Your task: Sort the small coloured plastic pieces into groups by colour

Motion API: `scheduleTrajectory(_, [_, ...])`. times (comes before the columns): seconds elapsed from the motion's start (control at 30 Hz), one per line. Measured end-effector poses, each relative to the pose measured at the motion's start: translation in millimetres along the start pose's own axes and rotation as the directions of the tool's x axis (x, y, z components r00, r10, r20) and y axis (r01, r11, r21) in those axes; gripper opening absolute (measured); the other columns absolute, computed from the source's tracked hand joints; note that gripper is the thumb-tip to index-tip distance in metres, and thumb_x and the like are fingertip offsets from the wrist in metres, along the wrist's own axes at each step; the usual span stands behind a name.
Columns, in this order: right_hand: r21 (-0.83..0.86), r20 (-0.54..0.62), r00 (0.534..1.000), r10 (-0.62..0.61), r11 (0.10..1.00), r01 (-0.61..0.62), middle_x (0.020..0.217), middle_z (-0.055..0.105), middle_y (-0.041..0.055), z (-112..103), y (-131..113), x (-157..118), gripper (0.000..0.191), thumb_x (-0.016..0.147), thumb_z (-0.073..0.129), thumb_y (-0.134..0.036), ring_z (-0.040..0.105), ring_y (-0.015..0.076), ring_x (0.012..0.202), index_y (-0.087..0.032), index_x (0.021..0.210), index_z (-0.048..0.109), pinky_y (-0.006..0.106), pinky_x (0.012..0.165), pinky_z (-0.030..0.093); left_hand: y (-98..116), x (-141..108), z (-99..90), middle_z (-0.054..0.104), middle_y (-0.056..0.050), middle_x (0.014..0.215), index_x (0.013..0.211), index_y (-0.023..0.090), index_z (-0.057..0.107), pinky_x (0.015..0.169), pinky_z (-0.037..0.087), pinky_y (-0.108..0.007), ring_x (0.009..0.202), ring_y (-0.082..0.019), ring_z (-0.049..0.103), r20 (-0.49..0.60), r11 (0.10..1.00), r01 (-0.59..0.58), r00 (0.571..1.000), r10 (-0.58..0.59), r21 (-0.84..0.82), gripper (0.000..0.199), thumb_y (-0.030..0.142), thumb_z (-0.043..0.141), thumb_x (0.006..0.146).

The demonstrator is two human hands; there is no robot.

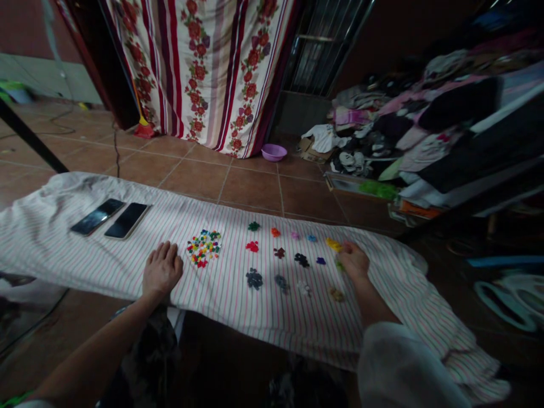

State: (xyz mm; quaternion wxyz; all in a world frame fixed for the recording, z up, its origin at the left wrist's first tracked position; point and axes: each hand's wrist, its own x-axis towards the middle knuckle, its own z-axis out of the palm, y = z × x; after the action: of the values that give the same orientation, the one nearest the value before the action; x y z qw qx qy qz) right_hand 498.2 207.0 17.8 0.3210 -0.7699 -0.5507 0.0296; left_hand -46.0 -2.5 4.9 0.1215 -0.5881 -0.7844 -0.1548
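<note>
My left hand (163,267) lies flat on the striped cloth (170,198), just left of a mixed pile of colourful small pieces (204,248). At the right, my right hand (355,260) touches down beside the yellow pile (334,244), fingers bent together; whatever may be between the fingertips is too small to make out. Green pieces (339,265) show partly under it. Single-colour piles stand in rows between the hands, among them red (252,246), dark green (254,226), orange (276,232), black (301,260) and tan (337,294).
Two phones (98,216) lie at the cloth's left. Beyond it, a purple basin (274,152) sits on the tiled floor before a floral curtain (195,68). Clothes (425,119) are heaped at the right. A dark bar (32,136) slants at the left.
</note>
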Motion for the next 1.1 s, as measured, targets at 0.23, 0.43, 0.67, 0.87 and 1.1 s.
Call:
scheduleTrajectory(0.23, [0.136, 0.057, 0.998, -0.026, 0.991, 0.018, 0.096, 0.074, 0.0122, 9.9, -53.8, -32.1, 0.034, 0.076, 0.048, -0.024, 0.066, 0.0252, 0.089, -0.018, 0.097, 0.074, 0.038, 0.088, 0.049, 1.9, 0.9, -1.7, 0.056, -0.020, 0.141, 0.130, 0.009, 0.060, 0.114, 0.034, -0.048, 0.137, -0.032, 0.047, 0.022, 0.999, 0.027, 0.999, -0.027, -0.031, 0.048, 0.029, 0.038, 0.092])
scheduleTrajectory(0.43, [0.274, 0.126, 0.966, -0.225, 0.944, 0.184, 0.097, 0.075, 0.0104, 29.2, -105.2, -67.3, 0.033, 0.078, 0.047, -0.028, 0.067, 0.0242, 0.090, -0.018, 0.095, 0.074, 0.037, 0.088, 0.052, 2.8, 1.4, -1.1, 0.055, -0.018, 0.143, 0.131, 0.010, 0.059, 0.114, 0.034, -0.047, 0.137, -0.031, 0.047, 0.033, 0.999, 0.036, 0.999, -0.036, 0.003, 0.049, 0.030, 0.038, 0.092])
scheduleTrajectory(0.67, [0.504, 0.212, 0.818, -0.534, 0.777, 0.377, 0.095, 0.074, 0.0081, 57.4, -175.1, -138.4, 0.028, 0.086, 0.049, -0.028, 0.068, 0.0198, 0.084, -0.021, 0.095, 0.074, 0.032, 0.080, 0.054, 4.5, 1.8, -4.2, 0.055, -0.020, 0.143, 0.131, 0.009, 0.060, 0.114, 0.034, -0.048, 0.137, -0.033, 0.046, 0.039, 0.998, 0.046, 0.998, -0.045, -0.045, 0.049, 0.030, 0.037, 0.092])
scheduleTrajectory(0.87, [0.556, 0.289, 0.646, -0.706, 0.673, 0.487, 0.094, 0.073, 0.0057, 73.9, -225.5, -210.5, 0.025, 0.089, 0.051, -0.017, 0.067, 0.0187, 0.091, -0.023, 0.098, 0.073, 0.031, 0.084, 0.053, 4.1, 1.5, -3.7, 0.055, -0.021, 0.142, 0.131, 0.008, 0.060, 0.114, 0.033, -0.049, 0.137, -0.034, 0.046, 0.024, 0.997, 0.043, 0.999, -0.042, -0.057, 0.050, 0.030, 0.036, 0.093])
scheduleTrajectory(1.1, [0.597, 0.306, 0.399, -0.865, 0.500, 0.627, 0.099, 0.073, 0.0063, 71.1, -258.7, -262.7, 0.025, 0.093, 0.050, -0.014, 0.065, 0.0183, 0.096, -0.021, 0.103, 0.072, 0.032, 0.092, 0.050, 5.0, 1.2, -4.1, 0.056, -0.020, 0.142, 0.132, 0.008, 0.059, 0.114, 0.033, -0.048, 0.137, -0.033, 0.046, 0.020, 0.998, 0.039, 0.999, -0.038, -0.058, 0.050, 0.030, 0.036, 0.093])
